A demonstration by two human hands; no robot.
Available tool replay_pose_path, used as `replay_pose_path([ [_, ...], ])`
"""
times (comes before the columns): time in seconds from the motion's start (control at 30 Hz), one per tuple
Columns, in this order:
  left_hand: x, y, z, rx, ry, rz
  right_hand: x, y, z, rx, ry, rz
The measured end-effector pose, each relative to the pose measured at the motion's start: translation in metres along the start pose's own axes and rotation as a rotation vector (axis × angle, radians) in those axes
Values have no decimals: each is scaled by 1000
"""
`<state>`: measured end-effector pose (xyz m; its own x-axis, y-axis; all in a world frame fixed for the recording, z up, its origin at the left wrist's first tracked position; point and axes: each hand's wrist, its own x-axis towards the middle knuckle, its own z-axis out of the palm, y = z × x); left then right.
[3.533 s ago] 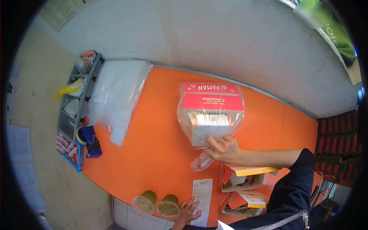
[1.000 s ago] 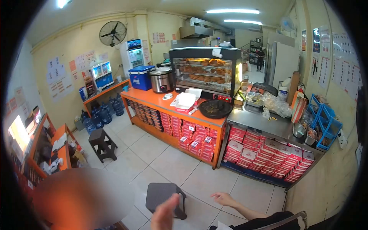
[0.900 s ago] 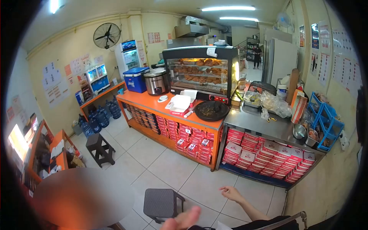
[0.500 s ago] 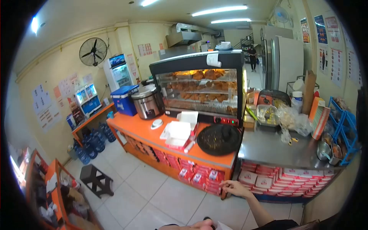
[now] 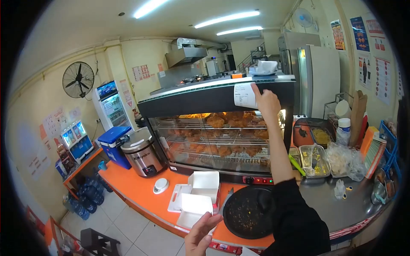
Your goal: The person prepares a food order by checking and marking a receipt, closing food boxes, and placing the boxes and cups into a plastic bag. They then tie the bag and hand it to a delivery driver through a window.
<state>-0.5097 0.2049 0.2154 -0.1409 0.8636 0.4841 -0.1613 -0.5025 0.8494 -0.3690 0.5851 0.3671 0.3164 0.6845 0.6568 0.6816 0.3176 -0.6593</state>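
My right hand [image 5: 268, 102] is raised to the top front edge of the glass food warmer [image 5: 213, 132], its fingers pressed on the right edge of a white printed receipt [image 5: 244, 95] on the dark frame. Lower down, my left hand [image 5: 203, 234] is held with its fingers apart and nothing in it, near the open white boxes [image 5: 204, 184] on the orange counter [image 5: 147, 194]. Beside it lies a round black pan [image 5: 250, 213] with crumbs. Fried pieces fill the warmer's racks.
A steel rice cooker [image 5: 144, 155] and a blue cooler [image 5: 114, 143] stand left on the counter. At right, a steel table [image 5: 324, 205] bears a tray of yellow food [image 5: 314, 161] and plastic bags [image 5: 346, 160]. A dark stool [image 5: 100, 241] stands on the floor.
The view has moved closer to the counter. My right hand has risen from low beside the counter to the receipt, and my left hand has come up in front of the boxes.
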Motion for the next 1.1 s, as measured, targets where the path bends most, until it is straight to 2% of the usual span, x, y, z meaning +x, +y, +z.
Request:
replay_pose_path([
  [0.03, 15, -2, -9, 44, 19, -52, 15, -12, 15, -87, 70, 45],
  [0.07, 30, -5, -17, 87, 38, -101, 27, -20, 22, -50, 75, 63],
  [0.1, 48, -8, -17, 58, 31, -23, 29, -20, 29, 11, 97, 52],
  [0.2, 95, -27, -27, 86, 88, -186, 16, 1, 51, 287, 79, -67],
  [0.23, 110, -34, -28, 125, 36, -105, 8, 9, 59, 400, 56, -124],
  [0.33, 152, -52, -33, 231, 29, -38, -36, 20, 68, 980, -144, -175],
  [0.37, 168, -60, -34, 362, 114, 77, -61, 10, 55, 1201, -240, -192],
  [0.4, 180, -65, -33, 493, 204, 183, -87, 5, 47, 1190, -303, -213],
  [0.47, 200, -61, -26, 379, 234, 226, -135, 13, 42, 1207, -474, -174],
  [0.5, 203, -58, -26, 366, 162, 207, -152, 11, 40, 1320, -521, -131],
  [0.53, 199, -61, -24, 309, 187, 212, -165, 8, 37, 1439, -558, -80],
  [0.63, 190, -66, -19, 164, 226, 244, -178, 6, 33, 1466, -570, -56],
  [0.73, 180, -57, -23, 202, 256, 220, -184, 6, 32, 1423, -645, -62],
  [1.1, 165, -47, -33, 198, 280, 190, -197, -10, 26, 1444, -667, -41],
])
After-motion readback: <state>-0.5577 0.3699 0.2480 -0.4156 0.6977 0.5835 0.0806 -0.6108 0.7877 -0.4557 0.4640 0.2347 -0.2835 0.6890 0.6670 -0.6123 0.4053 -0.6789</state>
